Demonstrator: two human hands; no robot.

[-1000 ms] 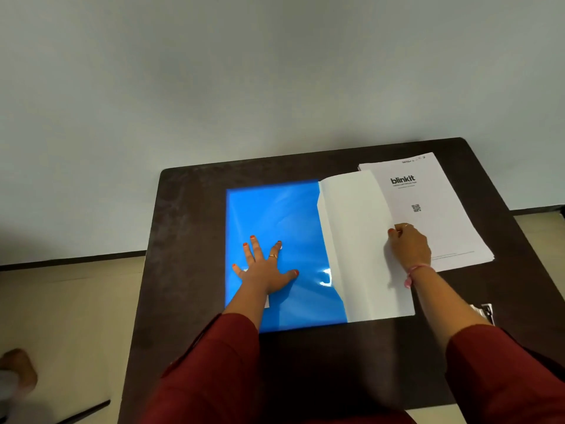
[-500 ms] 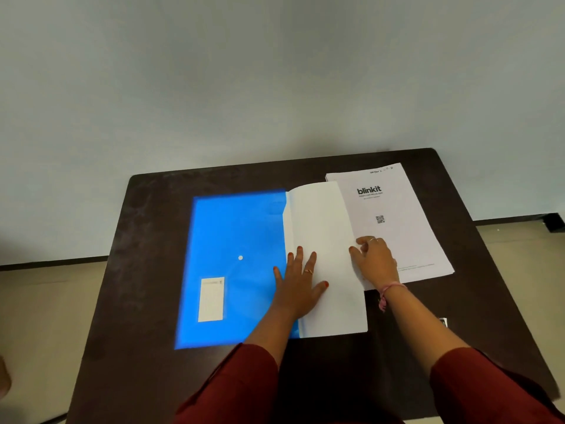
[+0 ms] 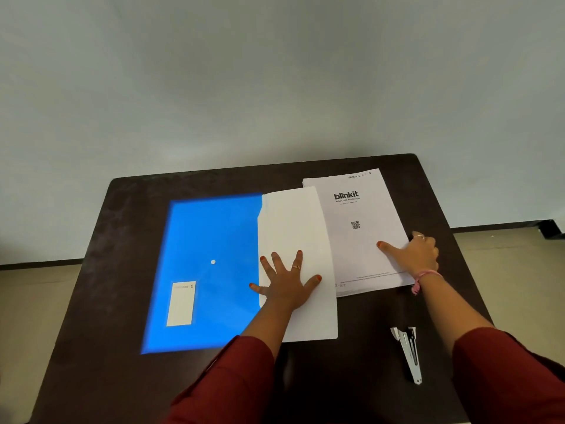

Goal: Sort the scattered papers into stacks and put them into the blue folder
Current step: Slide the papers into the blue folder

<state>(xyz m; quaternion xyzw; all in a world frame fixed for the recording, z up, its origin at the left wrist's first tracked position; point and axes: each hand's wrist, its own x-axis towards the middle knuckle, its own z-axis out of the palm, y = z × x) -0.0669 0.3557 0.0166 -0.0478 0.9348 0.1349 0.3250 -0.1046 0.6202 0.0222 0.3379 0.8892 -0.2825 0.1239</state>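
Note:
The blue folder (image 3: pixel 201 270) lies flat on the dark table (image 3: pixel 122 209), a white label near its front left corner. A blank white paper stack (image 3: pixel 293 228) sticks out of the folder's right side. My left hand (image 3: pixel 286 281) presses flat on this stack, fingers spread, across the folder's edge. To the right lies a printed paper stack (image 3: pixel 354 237) with a logo and a QR code. My right hand (image 3: pixel 415 255) grips the right edge of that stack, thumb on top and fingers curled at the edge.
A black and silver stapler (image 3: pixel 408 353) lies near the table's front right edge, just left of my right forearm. A pale wall rises behind the table. Beige floor shows on both sides.
My left hand has slid right from the blue cover onto the blank stack. My right hand left the blank stack and took hold of the printed stack's right edge.

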